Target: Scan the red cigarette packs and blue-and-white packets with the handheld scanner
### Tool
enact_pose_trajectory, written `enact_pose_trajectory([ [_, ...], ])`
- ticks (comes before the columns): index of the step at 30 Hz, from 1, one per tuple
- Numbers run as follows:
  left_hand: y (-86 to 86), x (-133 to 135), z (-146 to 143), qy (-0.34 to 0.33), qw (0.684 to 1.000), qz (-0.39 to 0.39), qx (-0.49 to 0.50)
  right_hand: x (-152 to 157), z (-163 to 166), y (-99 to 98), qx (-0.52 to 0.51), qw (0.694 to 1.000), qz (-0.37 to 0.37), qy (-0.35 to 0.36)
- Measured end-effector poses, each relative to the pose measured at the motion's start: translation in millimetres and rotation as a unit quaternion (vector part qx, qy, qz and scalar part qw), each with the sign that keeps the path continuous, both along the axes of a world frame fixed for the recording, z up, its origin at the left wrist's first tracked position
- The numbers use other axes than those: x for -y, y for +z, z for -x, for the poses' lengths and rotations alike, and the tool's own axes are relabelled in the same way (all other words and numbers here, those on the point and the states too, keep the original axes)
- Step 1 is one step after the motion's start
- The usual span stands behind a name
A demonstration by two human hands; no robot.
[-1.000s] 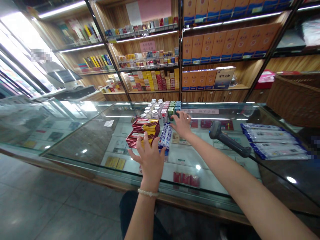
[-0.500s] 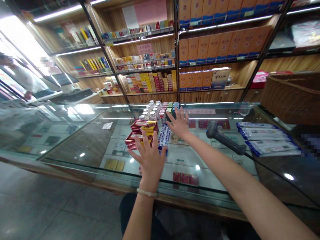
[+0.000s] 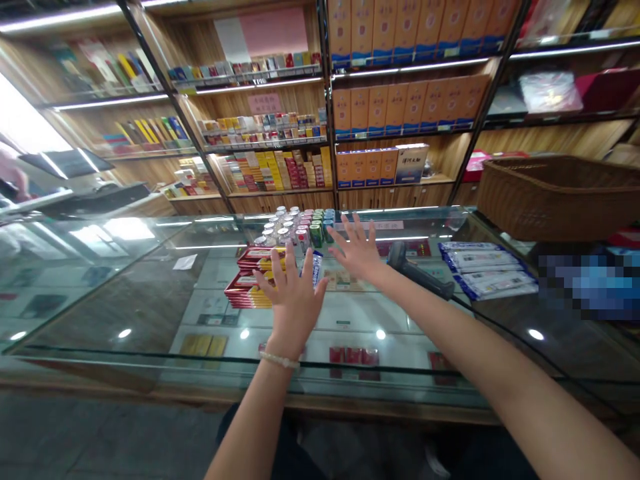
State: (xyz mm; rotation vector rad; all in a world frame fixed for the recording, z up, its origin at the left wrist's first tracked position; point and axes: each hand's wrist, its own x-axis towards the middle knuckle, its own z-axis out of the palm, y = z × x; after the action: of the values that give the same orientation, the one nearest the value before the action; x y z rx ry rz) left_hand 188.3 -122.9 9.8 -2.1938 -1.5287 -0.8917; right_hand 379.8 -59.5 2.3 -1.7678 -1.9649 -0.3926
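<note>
Over the glass counter [image 3: 280,340] my left hand [image 3: 295,300] is spread with nothing in it, a beaded bracelet on its wrist. It partly covers stacked red and yellow snack packs [image 3: 247,287] and a blue and white packet [image 3: 317,265]. My right hand [image 3: 359,253], fingers apart and also holding nothing, hovers right of the small cans and bottles [image 3: 285,230], which stand in rows. A dark barcode scanner [image 3: 420,273] with a cable lies behind my right forearm, to the right of that hand.
Long blue and white packages [image 3: 487,270] lie on the counter's right, with a wicker basket [image 3: 555,207] behind them. White paper [image 3: 185,262] lies at left. Shelves of orange boxes [image 3: 395,110] and small packs line the back wall. Part of a person [image 3: 13,177] shows at far left.
The view has turned to the right, so the counter goods sit further left. My hands stay spread; my left hand now covers more of the blue and white packets.
</note>
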Motion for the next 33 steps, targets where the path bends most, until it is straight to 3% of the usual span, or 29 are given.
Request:
enact_pose_trajectory([
  [8, 15.3, -11, -27, -0.058, 0.997, 0.045, -0.035, 49, -50, 23.0, 0.020, 0.999, 0.002, -0.037],
  [21, 37.6, -23, -76, -0.143, 0.980, 0.101, -0.091, 95, -110, 25.6, 0.061, 0.992, -0.031, -0.101],
  [25, 32.9, -27, -80, -0.152, 0.982, 0.100, -0.054, 105, -122, 15.2, 0.055, 0.991, -0.039, -0.112],
  [33, 6.7, -35, -76, -0.165, 0.984, 0.057, -0.026, 116, -134, -8.1, 0.041, 0.990, -0.022, -0.131],
])
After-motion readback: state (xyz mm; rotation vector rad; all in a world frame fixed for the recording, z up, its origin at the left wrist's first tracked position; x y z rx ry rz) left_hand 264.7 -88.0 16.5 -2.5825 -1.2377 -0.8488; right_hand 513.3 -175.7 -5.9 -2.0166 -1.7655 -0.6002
